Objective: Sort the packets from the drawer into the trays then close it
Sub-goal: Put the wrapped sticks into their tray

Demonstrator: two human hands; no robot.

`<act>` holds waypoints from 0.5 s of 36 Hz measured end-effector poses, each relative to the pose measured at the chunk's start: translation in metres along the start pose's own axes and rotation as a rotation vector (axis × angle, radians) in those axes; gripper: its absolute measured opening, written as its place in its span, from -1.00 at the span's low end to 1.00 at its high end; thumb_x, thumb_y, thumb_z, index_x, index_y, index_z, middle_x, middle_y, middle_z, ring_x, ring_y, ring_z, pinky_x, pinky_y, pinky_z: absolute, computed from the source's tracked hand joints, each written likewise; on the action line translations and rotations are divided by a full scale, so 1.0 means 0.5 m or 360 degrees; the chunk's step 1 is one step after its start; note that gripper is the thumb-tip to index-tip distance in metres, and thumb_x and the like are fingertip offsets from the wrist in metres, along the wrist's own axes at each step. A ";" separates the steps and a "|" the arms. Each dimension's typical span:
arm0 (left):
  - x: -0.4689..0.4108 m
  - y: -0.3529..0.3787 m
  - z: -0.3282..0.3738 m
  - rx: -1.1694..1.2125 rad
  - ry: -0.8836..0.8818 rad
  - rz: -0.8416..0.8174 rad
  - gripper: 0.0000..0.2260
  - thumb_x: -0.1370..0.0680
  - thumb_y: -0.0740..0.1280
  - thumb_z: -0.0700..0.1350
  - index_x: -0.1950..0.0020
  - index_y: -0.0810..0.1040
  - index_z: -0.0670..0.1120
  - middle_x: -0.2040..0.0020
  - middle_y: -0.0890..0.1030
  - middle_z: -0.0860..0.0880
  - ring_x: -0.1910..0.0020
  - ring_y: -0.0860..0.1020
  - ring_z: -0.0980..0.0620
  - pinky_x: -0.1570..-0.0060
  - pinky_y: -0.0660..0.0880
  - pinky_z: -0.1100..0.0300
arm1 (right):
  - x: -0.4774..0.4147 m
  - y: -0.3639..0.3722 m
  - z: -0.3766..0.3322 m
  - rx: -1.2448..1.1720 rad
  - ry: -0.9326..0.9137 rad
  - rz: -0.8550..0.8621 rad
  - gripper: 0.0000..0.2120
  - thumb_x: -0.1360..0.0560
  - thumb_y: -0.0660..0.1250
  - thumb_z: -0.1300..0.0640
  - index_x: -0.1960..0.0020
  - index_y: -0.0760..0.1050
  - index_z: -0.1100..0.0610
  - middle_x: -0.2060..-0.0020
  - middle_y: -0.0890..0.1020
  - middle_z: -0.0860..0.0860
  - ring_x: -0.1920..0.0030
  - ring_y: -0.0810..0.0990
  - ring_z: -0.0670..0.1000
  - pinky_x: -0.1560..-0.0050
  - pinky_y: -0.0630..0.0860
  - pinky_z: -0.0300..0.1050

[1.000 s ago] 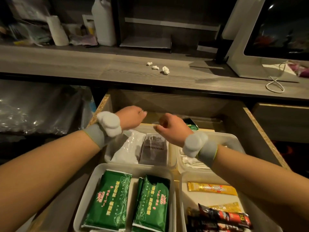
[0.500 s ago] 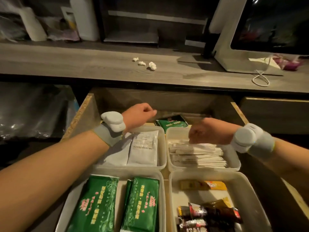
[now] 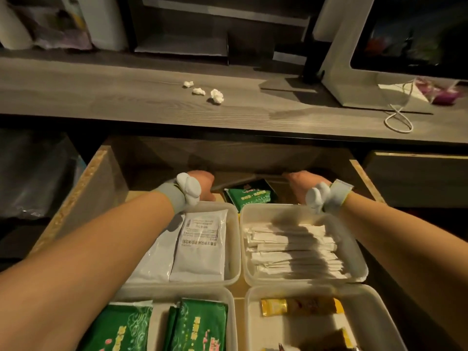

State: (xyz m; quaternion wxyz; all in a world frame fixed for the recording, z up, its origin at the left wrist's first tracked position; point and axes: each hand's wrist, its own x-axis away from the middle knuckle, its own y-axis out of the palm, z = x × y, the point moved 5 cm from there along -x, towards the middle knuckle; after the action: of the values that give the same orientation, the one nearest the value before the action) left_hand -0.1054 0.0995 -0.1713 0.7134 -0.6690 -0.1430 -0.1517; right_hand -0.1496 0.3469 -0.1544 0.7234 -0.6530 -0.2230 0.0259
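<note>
The open wooden drawer (image 3: pixel 96 188) holds four clear plastic trays. The back left tray (image 3: pixel 236 249) has white flat packets (image 3: pixel 202 247). White stick sachets (image 3: pixel 291 249) fill the back right tray (image 3: pixel 359 259). Green packets (image 3: pixel 200 325) lie in the front left tray (image 3: pixel 229 297). The front right tray (image 3: pixel 253 323) holds a yellow sachet (image 3: pixel 301 306). One loose green packet (image 3: pixel 249 197) lies on the drawer floor behind the trays. My left hand (image 3: pixel 203 183) and my right hand (image 3: pixel 297 184) reach behind the back trays on either side of it, fingers hidden.
Above the drawer runs a grey wooden counter (image 3: pixel 126 97) with three crumpled paper bits (image 3: pixel 216 96), a white monitor stand (image 3: pixel 354 79) and a looped white cord (image 3: pixel 400 120). A closed drawer front (image 3: pixel 415 178) is at the right, a plastic bag (image 3: pixel 33 173) at the left.
Both hands have moved apart and deeper toward the back of the drawer, behind the rear trays. The loose green packet between them has come into full view.
</note>
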 end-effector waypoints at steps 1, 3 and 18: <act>-0.005 0.002 0.001 -0.0008 0.0005 0.0003 -0.71 -0.56 0.32 0.01 -0.16 0.52 -0.16 0.04 0.54 -0.07 0.12 0.52 -0.04 0.14 0.45 0.16 | -0.011 0.006 0.000 0.0033 0.0017 -0.0050 -0.59 -0.56 0.23 0.28 -0.40 0.39 0.19 -0.21 0.58 0.20 -0.17 0.59 0.20 -0.12 0.54 -0.01; -0.016 0.007 0.000 -0.0033 0.0031 -0.0002 -0.73 -0.59 0.30 -0.01 -0.17 0.50 -0.17 0.07 0.50 -0.06 0.13 0.49 -0.04 0.14 0.43 0.16 | -0.025 0.012 0.002 0.0081 0.0047 -0.0116 -0.57 -0.60 0.19 0.26 -0.46 0.32 0.16 -0.27 0.55 0.16 -0.22 0.57 0.16 -0.12 0.50 -0.08; -0.048 0.018 -0.024 -0.0065 0.0010 0.0014 -0.79 -0.61 0.25 0.04 0.00 0.50 -0.10 0.24 0.49 -0.02 0.25 0.50 0.01 0.19 0.45 0.18 | -0.053 0.032 0.020 -0.0183 0.0162 -0.0087 -0.64 -0.67 0.08 0.13 -0.42 0.36 0.22 -0.34 0.48 0.19 -0.32 0.47 0.16 -0.26 0.34 -0.15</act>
State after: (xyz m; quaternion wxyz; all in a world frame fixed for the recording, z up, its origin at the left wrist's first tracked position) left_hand -0.1235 0.0888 -0.1902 0.7008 -0.6835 -0.1346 -0.1534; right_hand -0.1729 0.3500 -0.1768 0.6956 -0.6875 -0.2047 -0.0401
